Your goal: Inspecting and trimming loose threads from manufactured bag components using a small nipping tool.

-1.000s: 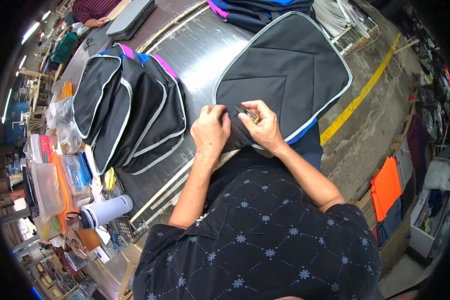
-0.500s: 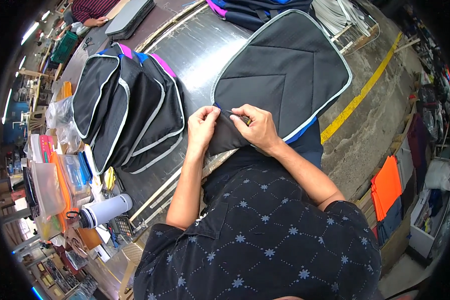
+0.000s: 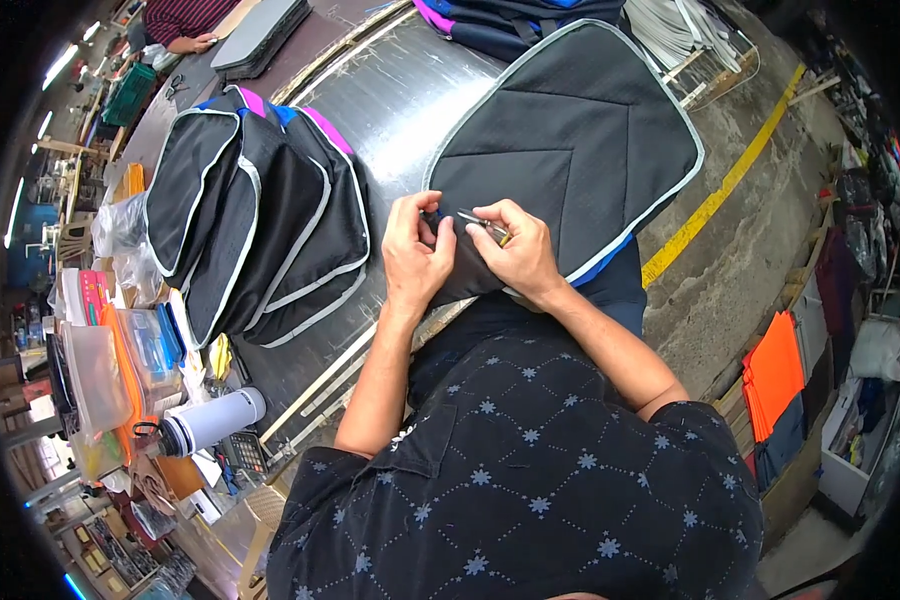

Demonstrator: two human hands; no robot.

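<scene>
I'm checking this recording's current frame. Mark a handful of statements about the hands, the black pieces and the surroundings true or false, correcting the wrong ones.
1. The right hand holds a small pointed tool. True.
2. A pile of black pieces lies to the left of the left hand. True.
3. The left hand rests on that pile. False: it is at the near-left edge of the large black panel.
4. The large black panel has bright orange edging. False: its edging is pale grey.
5. Another person's hand shows at the upper left. True.
6. The yellow floor stripe runs left of the large black panel. False: it runs to its right.
</scene>
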